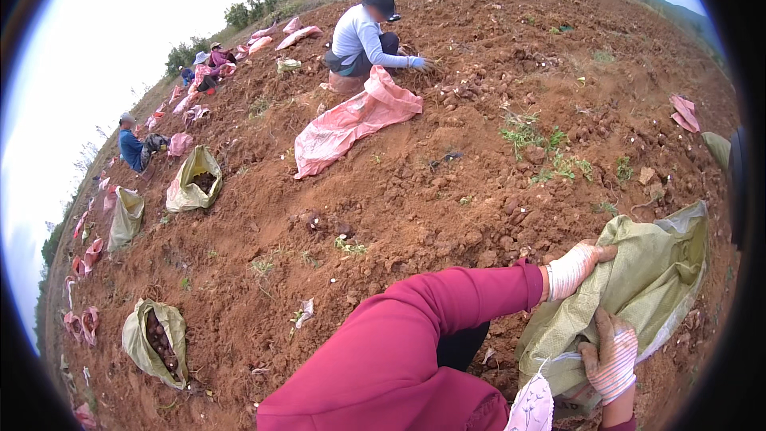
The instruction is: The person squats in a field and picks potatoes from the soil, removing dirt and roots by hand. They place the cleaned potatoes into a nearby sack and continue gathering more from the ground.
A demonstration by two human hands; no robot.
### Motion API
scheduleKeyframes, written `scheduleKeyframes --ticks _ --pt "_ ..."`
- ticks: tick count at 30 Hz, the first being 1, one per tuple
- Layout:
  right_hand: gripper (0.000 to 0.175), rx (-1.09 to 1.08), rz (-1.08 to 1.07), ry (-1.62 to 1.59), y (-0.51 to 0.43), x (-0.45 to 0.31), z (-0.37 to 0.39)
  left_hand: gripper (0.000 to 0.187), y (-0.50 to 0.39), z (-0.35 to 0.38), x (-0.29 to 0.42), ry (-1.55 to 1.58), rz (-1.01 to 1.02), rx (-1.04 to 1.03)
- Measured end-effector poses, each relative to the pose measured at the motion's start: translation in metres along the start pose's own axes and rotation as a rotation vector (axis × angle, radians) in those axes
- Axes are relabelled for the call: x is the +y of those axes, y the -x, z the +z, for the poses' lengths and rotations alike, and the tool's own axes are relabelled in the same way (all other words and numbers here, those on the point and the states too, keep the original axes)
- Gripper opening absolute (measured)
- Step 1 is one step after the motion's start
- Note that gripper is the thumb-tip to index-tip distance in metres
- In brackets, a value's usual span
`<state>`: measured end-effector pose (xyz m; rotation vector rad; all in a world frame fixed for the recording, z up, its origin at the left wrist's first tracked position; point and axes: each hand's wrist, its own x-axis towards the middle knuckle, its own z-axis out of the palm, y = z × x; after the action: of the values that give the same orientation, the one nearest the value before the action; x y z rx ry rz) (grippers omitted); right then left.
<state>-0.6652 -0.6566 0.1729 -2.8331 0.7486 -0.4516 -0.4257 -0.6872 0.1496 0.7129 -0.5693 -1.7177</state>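
Note:
A yellow-green woven sack hangs slack at the lower right, its mouth gaping towards the right. The sack's upper edge is gripped by my left hand, reaching out in a maroon sleeve. Lower down, my right hand pinches a fold of the same sack between thumb and fingers. Both hands wear whitish, soil-stained gloves with bare fingers. What lies inside the sack is hidden. A pale pink printed cloth with a white cord dangles below, next to the sack.
Reddish loose soil slopes around me. A sack of dark tubers stands at lower left, another open sack beyond it. Ahead, a person crouches by a pink sack. A person's dark sleeve or leg shows at right.

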Motion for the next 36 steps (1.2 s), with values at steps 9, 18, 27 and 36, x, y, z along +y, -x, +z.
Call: scheduleKeyframes --ticks 9,18,27,36 --pt "0.027 0.039 0.357 -0.202 0.047 0.060 -0.022 0.037 -0.005 -0.052 0.056 0.365 0.200 0.275" --pt "0.072 0.219 0.177 0.291 0.007 0.036 -0.004 0.045 0.041 0.018 -0.016 -0.155 -0.176 -0.484" --pt "0.049 0.061 0.444 -0.790 0.030 0.068 -0.008 0.037 0.015 -0.024 0.014 -1.525 0.357 0.059" --pt "0.046 -0.032 0.529 -0.742 0.004 0.042 0.002 0.077 0.035 0.022 -0.061 -1.230 0.497 -0.360"
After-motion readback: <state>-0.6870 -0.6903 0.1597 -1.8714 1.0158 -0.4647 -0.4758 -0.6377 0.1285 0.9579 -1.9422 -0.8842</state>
